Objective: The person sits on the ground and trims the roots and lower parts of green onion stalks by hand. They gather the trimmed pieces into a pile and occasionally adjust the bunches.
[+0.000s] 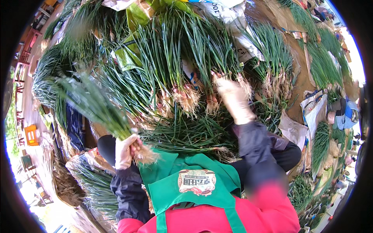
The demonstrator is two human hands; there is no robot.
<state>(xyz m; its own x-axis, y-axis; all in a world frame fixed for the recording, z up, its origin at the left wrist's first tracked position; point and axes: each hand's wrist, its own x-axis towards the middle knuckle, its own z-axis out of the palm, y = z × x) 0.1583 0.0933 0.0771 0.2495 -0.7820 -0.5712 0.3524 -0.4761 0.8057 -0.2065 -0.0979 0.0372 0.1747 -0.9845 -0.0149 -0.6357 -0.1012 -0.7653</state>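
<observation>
My left hand (126, 151) grips a bunch of scallions (107, 113) just above the roots. The green tops point up and left, blurred, and the pale roots hang out to the right of the fist. Further forward, my right hand (233, 94) is at the bulbs of the scallions lying ahead of me, its fingers too blurred to tell whether they grasp any. That pile of scallions (169, 52) has its leaves pointing away and its reddish bulbs towards me. Loose green leaves (189, 132) lie between the pile and my lap.
A green apron (192, 163) covers my lap. More scallions (274, 55) lie at the right, and another bundle (102, 186) sits by my left side. Printed white sacks (230, 17) are under the far leaves. An orange plastic stool (31, 135) stands at the far left.
</observation>
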